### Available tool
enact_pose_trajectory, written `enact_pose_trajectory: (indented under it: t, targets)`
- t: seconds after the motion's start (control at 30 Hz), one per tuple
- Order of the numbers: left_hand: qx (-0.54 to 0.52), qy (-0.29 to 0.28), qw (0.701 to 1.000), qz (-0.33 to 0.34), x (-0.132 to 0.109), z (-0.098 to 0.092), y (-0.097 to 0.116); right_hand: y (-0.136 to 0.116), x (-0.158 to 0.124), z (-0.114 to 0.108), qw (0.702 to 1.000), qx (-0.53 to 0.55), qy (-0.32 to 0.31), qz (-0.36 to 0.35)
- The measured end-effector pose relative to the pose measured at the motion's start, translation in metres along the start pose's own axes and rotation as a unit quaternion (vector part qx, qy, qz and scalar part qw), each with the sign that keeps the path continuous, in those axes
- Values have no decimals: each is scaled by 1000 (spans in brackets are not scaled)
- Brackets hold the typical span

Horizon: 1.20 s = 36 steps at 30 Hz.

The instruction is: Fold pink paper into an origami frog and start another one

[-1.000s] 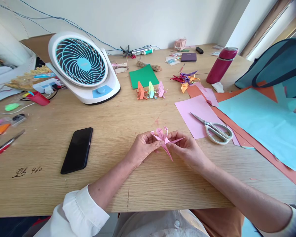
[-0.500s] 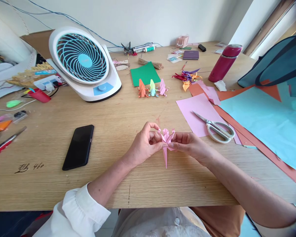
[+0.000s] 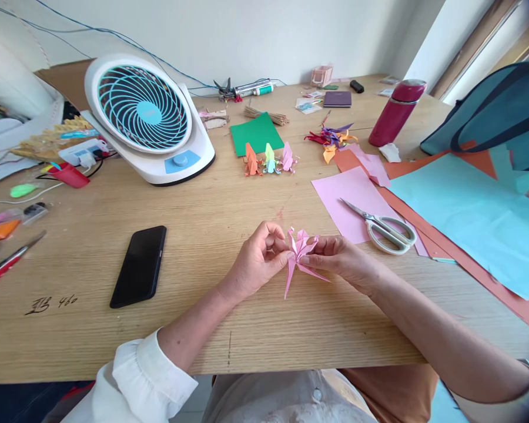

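Observation:
My left hand and my right hand meet over the middle of the wooden table, both pinching a small pink folded paper figure. Its top has several short flaps, and two long thin points stick out, one down toward me and one to the lower right. Each hand's thumb and fingertips close on the figure's middle. The other fingers are curled.
A black phone lies to the left. White-handled scissors rest on a pink sheet to the right, beside orange and light blue sheets. Three small folded figures, green paper, a white-and-teal fan and a red bottle stand farther back.
The pink figure has been turned between my fingers: its long point first aimed down-right, then straight down, and now two points show, one down-left and one lower right. Both hands stayed in place.

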State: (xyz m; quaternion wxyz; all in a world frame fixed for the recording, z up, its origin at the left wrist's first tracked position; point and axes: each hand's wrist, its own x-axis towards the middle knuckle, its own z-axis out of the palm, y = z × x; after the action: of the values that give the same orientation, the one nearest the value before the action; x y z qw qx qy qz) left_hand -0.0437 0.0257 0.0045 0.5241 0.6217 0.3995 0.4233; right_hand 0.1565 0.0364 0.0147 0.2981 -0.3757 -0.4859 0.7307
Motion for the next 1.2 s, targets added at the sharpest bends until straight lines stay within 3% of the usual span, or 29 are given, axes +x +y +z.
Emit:
enact_pose_trajectory:
  t: [0.4, 0.5, 0.63, 0.77, 0.83, 1.1, 1.2]
  targets:
    - [21, -9, 999, 30, -3, 7, 2, 2, 1, 2, 1000, -13, 24, 14]
    - [109, -10, 990, 84, -6, 7, 3, 0, 1, 1, 998, -12, 63, 15]
    - [291, -20, 929, 229, -8, 5, 5, -2, 0, 0, 993, 27, 115, 25]
    - [376, -9, 867, 326, -8, 5, 6, -1, -1, 3, 993, 68, 90, 22]
    - [386, 1, 854, 349, -8, 4, 6, 0, -2, 5, 994, 80, 68, 14]
    - [390, 26, 855, 341, -9, 7, 5, 0, -3, 11, 993, 95, 65, 8]
    - [341, 58, 889, 300, -10, 12, 5, 1, -3, 13, 994, 80, 78, -2]
